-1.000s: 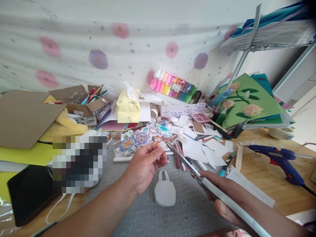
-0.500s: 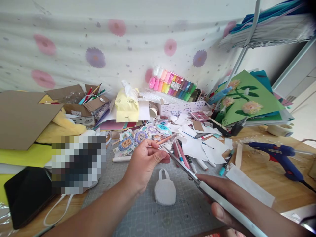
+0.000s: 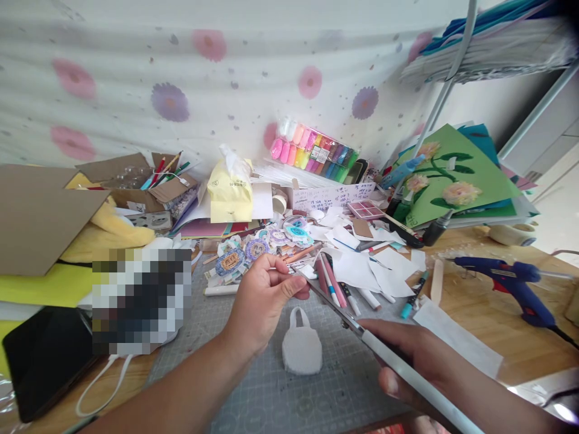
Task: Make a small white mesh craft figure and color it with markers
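My left hand [image 3: 268, 298] is closed in a pinch over the middle of the mat. What sits between its thumb and fingers is too small to make out. My right hand [image 3: 420, 361] grips what look like scissors [image 3: 335, 310], seen edge-on, with a light grey handle and a small pivot screw on the side. Their thin tip reaches the left fingertips; whether the blades are apart I cannot tell. Below and between the hands, a small white fuzzy bag-shaped piece [image 3: 302, 351] with a looped handle lies on the grey cutting mat [image 3: 221, 386].
Paper scraps [image 3: 357, 268], pens and cut-out badges [image 3: 230, 260] crowd the mat's far side. A blue glue gun [image 3: 502, 271] lies at right. A tissue pack [image 3: 230, 191] and colourful clay set [image 3: 314, 150] stand behind. At left are cardboard [image 3: 45, 229] and a black tablet-like object [image 3: 45, 355].
The view has shifted slightly. Both hands keep nearly the same pose, with the scissors' tip still at the left fingertips. The white bag-shaped piece has not moved on the mat.
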The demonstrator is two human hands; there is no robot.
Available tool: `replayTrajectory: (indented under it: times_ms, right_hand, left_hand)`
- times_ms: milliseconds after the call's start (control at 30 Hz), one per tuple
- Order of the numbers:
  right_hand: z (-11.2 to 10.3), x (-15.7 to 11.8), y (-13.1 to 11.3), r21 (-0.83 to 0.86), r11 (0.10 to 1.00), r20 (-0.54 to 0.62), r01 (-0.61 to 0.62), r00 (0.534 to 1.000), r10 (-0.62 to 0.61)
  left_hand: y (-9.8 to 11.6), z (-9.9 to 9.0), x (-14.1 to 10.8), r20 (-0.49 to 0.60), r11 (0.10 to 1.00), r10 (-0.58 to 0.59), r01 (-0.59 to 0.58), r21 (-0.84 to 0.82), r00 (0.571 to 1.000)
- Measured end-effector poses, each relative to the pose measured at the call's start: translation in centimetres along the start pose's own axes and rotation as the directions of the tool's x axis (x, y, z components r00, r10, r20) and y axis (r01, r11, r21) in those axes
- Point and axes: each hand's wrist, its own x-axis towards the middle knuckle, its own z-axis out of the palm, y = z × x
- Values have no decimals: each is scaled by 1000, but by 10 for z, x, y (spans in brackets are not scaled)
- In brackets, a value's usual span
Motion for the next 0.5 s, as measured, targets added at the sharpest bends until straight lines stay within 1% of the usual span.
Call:
replayTrajectory:
  times_ms: [67, 133, 267, 367, 500]
  right_hand:
    - [-1, 1, -1, 3, 1000, 3, 8, 1000, -8]
    - [-4, 2, -4, 30, 999, 34, 28, 999, -29]
    - [-11, 3, -8, 37, 998, 64, 59, 996, -62]
    - [-12, 3, -3, -9, 999, 49, 49, 998, -48]
    - [-9, -1, 8, -137, 987, 4, 78, 997, -78]
  left_hand:
    - [1, 0, -1, 12, 1000, -13, 13, -10, 1000]
    - [2, -1, -1, 39, 998, -40, 42, -46, 998]
    - [4, -1, 0, 108, 983, -153, 162, -90, 982]
    - [4, 0, 1, 157, 970, -219, 232, -75, 963]
    - [6, 0, -1, 173, 972, -202, 219, -83, 964]
